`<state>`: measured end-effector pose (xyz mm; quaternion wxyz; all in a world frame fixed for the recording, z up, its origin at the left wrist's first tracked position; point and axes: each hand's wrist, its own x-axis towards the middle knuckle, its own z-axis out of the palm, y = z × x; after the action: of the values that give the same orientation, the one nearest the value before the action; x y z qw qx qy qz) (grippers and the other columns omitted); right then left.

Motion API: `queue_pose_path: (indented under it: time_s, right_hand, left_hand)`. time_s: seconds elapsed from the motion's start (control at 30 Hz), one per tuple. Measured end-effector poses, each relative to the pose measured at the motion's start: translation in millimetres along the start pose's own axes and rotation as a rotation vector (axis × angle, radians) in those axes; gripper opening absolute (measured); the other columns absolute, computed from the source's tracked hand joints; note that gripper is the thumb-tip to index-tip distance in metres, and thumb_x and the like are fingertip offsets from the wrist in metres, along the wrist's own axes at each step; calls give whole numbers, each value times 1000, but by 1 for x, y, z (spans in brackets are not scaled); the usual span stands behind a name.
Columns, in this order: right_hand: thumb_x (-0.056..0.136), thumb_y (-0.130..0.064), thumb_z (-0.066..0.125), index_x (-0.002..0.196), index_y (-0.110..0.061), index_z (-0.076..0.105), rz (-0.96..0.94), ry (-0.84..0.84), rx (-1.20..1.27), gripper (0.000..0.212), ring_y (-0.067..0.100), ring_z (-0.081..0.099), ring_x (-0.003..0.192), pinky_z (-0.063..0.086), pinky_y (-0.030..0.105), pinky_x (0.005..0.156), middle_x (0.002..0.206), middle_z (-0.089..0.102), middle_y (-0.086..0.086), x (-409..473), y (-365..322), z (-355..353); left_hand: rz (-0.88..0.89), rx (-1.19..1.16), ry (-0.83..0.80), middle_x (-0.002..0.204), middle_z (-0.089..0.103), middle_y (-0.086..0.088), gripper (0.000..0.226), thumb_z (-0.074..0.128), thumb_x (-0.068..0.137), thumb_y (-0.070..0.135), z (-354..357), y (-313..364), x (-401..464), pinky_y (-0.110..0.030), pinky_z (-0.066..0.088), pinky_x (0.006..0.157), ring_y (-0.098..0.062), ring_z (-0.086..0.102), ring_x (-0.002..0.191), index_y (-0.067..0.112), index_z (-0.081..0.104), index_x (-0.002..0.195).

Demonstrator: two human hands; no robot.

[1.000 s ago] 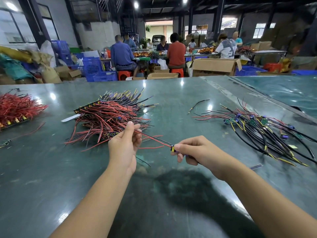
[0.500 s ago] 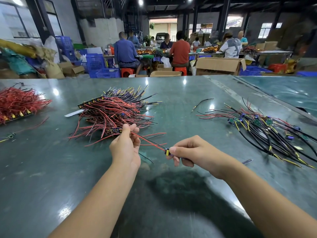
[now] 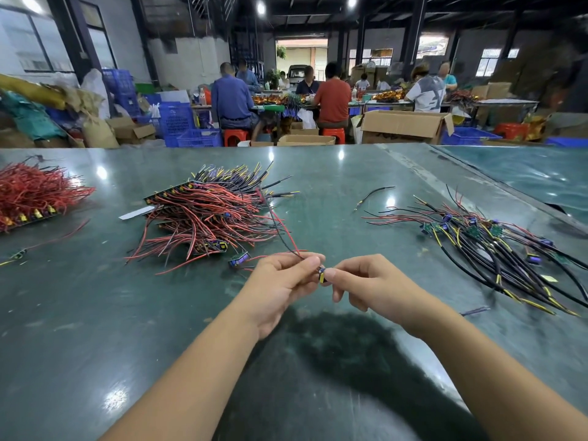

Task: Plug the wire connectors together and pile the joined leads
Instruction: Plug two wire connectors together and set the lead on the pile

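Both hands have closed in on each other since a second ago, and the gap of taut wire between them is gone. Taking the big red-and-black bundle (image 3: 210, 214) as landmark: just in front of its near right edge, above the green surface (image 3: 95, 329), the left hand (image 3: 280, 288) pinches a thin red-and-black lead (image 3: 283, 237) between thumb and fingertips. Touching it on the right, the right hand (image 3: 366, 283) pinches a small yellow-and-blue connector (image 3: 322, 275); both grips are tight. Well to the bundle's right lies the joined pile (image 3: 496, 246). The lead looks light and floppy, so hold the stiff plastic housings, not the wire.
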<state>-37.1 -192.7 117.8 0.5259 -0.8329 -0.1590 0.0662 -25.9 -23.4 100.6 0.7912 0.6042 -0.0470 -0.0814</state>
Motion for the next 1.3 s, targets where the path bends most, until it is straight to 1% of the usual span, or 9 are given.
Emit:
queue_pose_path:
  time_s: [0.1, 0.23, 0.4, 0.5, 0.57, 0.67, 0.8, 1.0, 1.3]
  right_hand:
    - [94, -41, 52, 80, -19, 68, 52, 11, 24, 31, 15, 52, 51, 38, 25, 56, 72, 68, -2, 2, 0, -2]
    - [95, -18, 50, 87, -9, 70, 91, 3, 95, 23, 13, 50, 51, 36, 26, 56, 68, 67, -1, 3, 2, -10]
    - [94, -11, 53, 86, -12, 71, 60, 44, 82, 20, 11, 49, 51, 38, 21, 54, 67, 67, -3, 3, 2, -9]
    - [94, -10, 53, 86, -10, 70, 59, 64, 104, 19, 10, 49, 50, 37, 19, 52, 66, 66, -4, 3, 3, -10]
    - [94, -10, 54, 87, -9, 69, 53, 75, 109, 17, 9, 49, 49, 37, 19, 52, 66, 66, -4, 3, 3, -10]
    - [92, -10, 56, 84, -11, 68, 47, 71, 104, 14, 9, 51, 51, 38, 18, 53, 68, 68, -3, 2, 3, -8]
    - [91, -8, 59, 80, -13, 67, 18, 25, 75, 13, 7, 56, 53, 39, 17, 53, 68, 69, -4, 1, 2, -7]
    - [88, -5, 62, 76, -14, 68, -19, 0, 27, 16, 8, 57, 54, 41, 11, 54, 67, 69, -4, 1, 3, -5]
    - [88, -10, 62, 71, -16, 66, 40, 128, 13, 19, 8, 49, 48, 35, 12, 47, 59, 64, -5, 3, 2, -1]
  left_hand:
    - [64, -18, 124, 70, 71, 0, 12, 63, 87, 8, -2, 2, 3, -15, 52, 59, -5, 63, 63, 12, 73, 81]
    - [106, -44, 229, 70, 72, -1, 11, 63, 87, 9, -7, 7, 5, -16, 54, 57, -5, 66, 60, 13, 72, 82]
    - [27, -109, 126, 87, 71, -8, 17, 65, 84, 22, -7, 8, 3, -21, 56, 56, -18, 72, 70, 7, 70, 90]
    - [59, -125, 55, 84, 71, -11, 35, 72, 66, 31, -5, 10, 2, -21, 56, 61, -18, 71, 71, 7, 71, 91]
    - [97, -100, 38, 79, 72, -11, 26, 75, 62, 23, -6, 9, 1, -21, 55, 63, -18, 71, 72, 10, 74, 84]
    - [114, -41, 62, 74, 71, -9, 17, 75, 65, 20, -7, 8, 1, -19, 54, 62, -18, 70, 72, 10, 75, 79]
    - [80, 6, 107, 69, 70, -5, 23, 74, 66, 24, -8, 9, 2, -18, 53, 55, -12, 67, 60, 9, 71, 83]
    - [44, 37, 113, 62, 65, 1, 10, 70, 78, 19, -8, 7, 2, -15, 50, 49, -6, 59, 49, 10, 67, 79]
    - [53, 23, 91, 63, 67, 1, 24, 73, 62, 27, -4, 8, 1, -14, 50, 50, -5, 59, 49, 10, 68, 77]
